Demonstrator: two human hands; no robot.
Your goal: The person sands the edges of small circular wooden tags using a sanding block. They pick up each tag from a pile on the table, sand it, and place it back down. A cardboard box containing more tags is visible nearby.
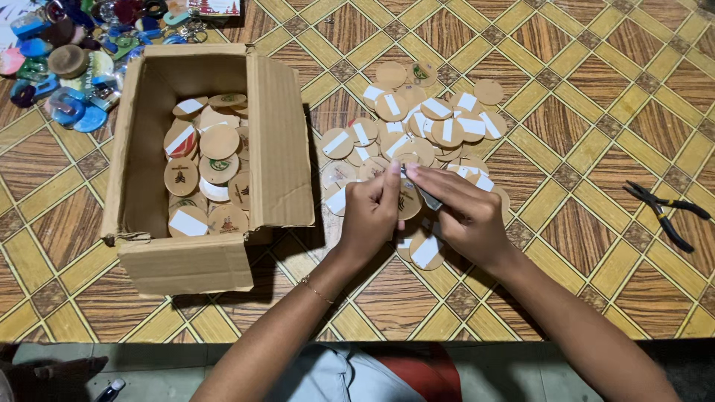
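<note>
head view: both hands meet over the middle of the patterned floor. the left hand is closed around one round wooden disc, thumb and forefinger pinching its edge so the face tilts toward the other hand. the right hand has its fingers curled in on a small silvery strip that lies against that disc; whether this is a peeled backing or a thin tool, the picture is too small to tell. the disc sits between the two hands, just above the near edge of the loose heap, which looks like the handy place to pick from, judging by how close it lies.

that heap is one spread pile of round discs, many with a white strip across the face, too overlapped to count exactly; well over twenty show. one open cardboard box stands just left of the hands, flaps out, holding a second batch of discs, a dozen or so visible, some plain-faced with dark printed marks. one pair of black-handled pliers lies well apart on the right. one jumble of colourful trinkets sits at the top left corner. a thin bracelet circles the left wrist.
</note>
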